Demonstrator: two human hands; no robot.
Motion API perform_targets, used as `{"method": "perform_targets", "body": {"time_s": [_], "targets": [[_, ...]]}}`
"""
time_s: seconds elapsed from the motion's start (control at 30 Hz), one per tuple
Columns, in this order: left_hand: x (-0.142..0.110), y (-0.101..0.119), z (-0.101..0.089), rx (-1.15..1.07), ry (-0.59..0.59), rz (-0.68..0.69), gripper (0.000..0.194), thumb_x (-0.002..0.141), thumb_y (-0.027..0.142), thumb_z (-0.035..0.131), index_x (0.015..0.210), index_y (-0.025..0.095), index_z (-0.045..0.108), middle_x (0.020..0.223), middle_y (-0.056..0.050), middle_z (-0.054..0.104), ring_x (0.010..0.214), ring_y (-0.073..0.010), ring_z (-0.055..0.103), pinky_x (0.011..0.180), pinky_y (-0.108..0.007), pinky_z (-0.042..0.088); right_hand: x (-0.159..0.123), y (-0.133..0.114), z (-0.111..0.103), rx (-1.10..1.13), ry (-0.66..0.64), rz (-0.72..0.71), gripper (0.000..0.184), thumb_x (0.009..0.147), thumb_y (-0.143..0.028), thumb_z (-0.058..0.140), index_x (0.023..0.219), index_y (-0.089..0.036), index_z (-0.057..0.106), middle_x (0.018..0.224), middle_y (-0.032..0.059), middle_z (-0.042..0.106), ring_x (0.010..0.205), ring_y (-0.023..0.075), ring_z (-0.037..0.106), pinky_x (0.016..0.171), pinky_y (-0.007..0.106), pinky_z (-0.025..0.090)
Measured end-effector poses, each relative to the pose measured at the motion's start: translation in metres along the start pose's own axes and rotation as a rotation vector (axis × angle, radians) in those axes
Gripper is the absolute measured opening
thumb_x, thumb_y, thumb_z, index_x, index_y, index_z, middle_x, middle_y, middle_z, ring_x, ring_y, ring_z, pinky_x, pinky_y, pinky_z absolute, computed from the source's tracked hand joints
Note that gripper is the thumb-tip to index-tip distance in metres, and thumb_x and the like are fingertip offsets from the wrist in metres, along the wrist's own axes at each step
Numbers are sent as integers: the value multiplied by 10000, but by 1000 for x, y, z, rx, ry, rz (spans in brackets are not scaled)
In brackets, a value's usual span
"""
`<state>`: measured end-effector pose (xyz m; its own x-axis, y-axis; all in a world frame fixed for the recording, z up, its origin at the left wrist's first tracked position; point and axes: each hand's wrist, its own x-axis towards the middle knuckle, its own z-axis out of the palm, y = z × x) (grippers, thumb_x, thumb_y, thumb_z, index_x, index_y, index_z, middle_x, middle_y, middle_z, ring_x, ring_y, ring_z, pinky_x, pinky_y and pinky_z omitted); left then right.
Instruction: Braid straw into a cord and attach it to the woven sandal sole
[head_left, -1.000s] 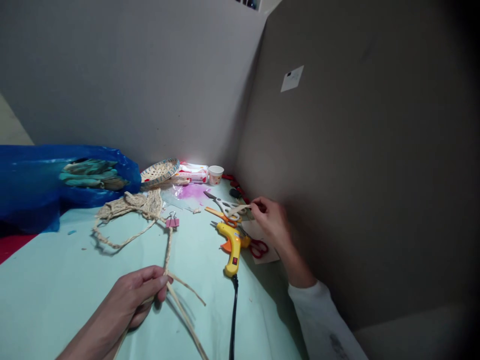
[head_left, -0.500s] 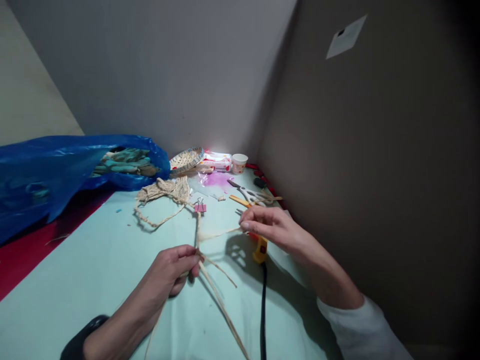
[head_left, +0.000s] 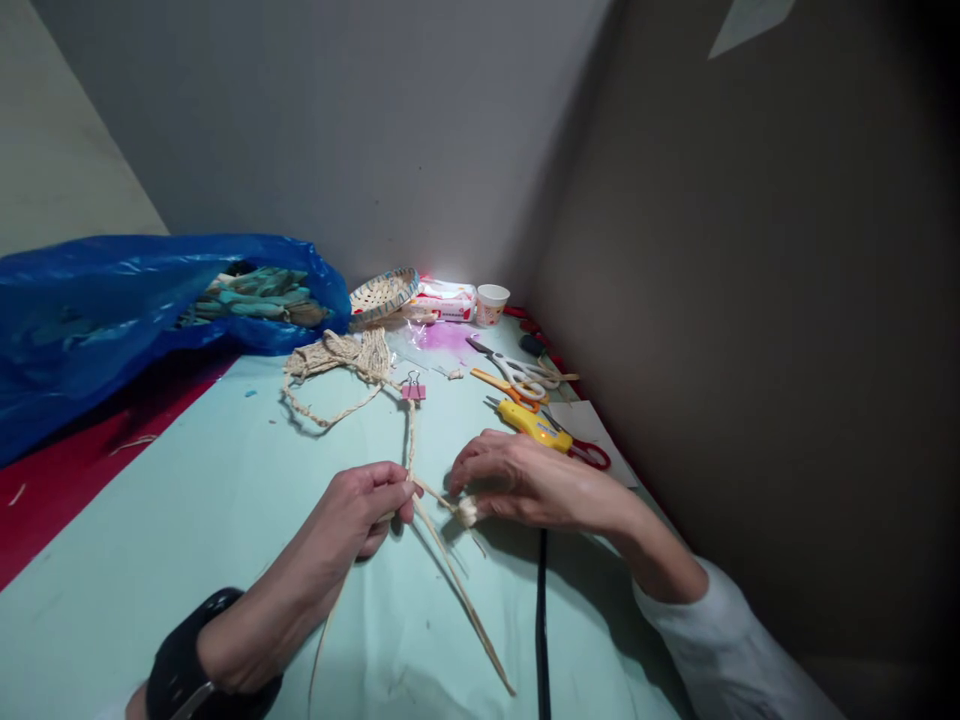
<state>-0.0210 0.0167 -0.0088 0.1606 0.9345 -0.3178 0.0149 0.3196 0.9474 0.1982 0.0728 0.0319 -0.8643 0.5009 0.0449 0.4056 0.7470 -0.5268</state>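
Note:
My left hand (head_left: 367,508) pinches the lower end of a thin twisted cord (head_left: 411,440) of straw-coloured plant fibre. A pink binder clip (head_left: 413,392) grips the cord's upper end. From under my left fingertips a long loose strand (head_left: 465,595) slants down to the right. My right hand (head_left: 525,482) is curled just to the right, its index finger arched. At its thumb tip is a bunched pale fibre strand (head_left: 466,512), which it appears to hold; the inner fingers are hidden. Beyond the clip lies a knotted fibre piece with a loop (head_left: 330,358).
A yellow glue gun (head_left: 534,424), red-handled scissors (head_left: 591,454), orange scissors (head_left: 495,382) and white scissors (head_left: 517,375) lie at the right. Farther back are a paper cup (head_left: 492,305), a tissue pack (head_left: 444,300) and a woven basket (head_left: 384,294). A blue plastic bag (head_left: 97,300) of fibre bundles occupies the left. A black cable (head_left: 542,620) runs forward.
My right hand has come down and closer to my left hand, and the strand that was stretched between them is now slack and bunched. My left hand keeps its pinch. The view has tilted slightly.

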Motion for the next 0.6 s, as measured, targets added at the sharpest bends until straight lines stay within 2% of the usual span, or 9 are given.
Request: {"method": "perform_targets", "body": {"time_s": [0.1, 0.3, 0.37, 0.5, 0.6], "targets": [[0, 1, 1, -15, 4, -10, 171, 807, 279, 575, 708, 142, 551, 655, 23, 535, 439, -37, 200, 454, -276, 67, 1, 3, 2, 46, 15, 10, 108, 910, -206, 580, 935, -183, 682, 997, 41, 684, 949, 167, 599, 850, 280, 422], [1, 0, 2, -14, 16, -12, 175, 816, 292, 564, 735, 137, 569, 640, 22, 537, 436, -37, 196, 447, -265, 69, 7, -3, 6, 188, 246, 203, 164, 945, -184, 471, 1010, -171, 621, 784, -13, 666, 696, 120, 569, 671, 225, 395], [2, -1, 1, -15, 15, -15, 167, 816, 292, 565, 750, 138, 576, 638, 24, 539, 432, -36, 197, 442, -263, 68, 11, -4, 10, 167, 312, 278, 187, 955, -211, 453, 1001, -169, 630, 752, -15, 650, 670, 115, 548, 644, 222, 371], [2, 0, 1, -14, 15, -13, 178, 814, 303, 573, 738, 142, 581, 639, 25, 538, 435, -39, 190, 439, -259, 80, 19, -7, 22, 95, 341, 357, 274, 937, -348, 507, 839, -181, 700, 643, -23, 595, 591, 107, 474, 574, 226, 304], [2, 0, 1, -17, 12, -5, 173, 811, 304, 577, 737, 148, 582, 650, 19, 548, 445, -46, 201, 438, -257, 92, 24, -13, 31, 81, 384, 456, 247, 890, -372, 575, 817, -193, 728, 570, -31, 554, 533, 102, 414, 533, 231, 260]]}}
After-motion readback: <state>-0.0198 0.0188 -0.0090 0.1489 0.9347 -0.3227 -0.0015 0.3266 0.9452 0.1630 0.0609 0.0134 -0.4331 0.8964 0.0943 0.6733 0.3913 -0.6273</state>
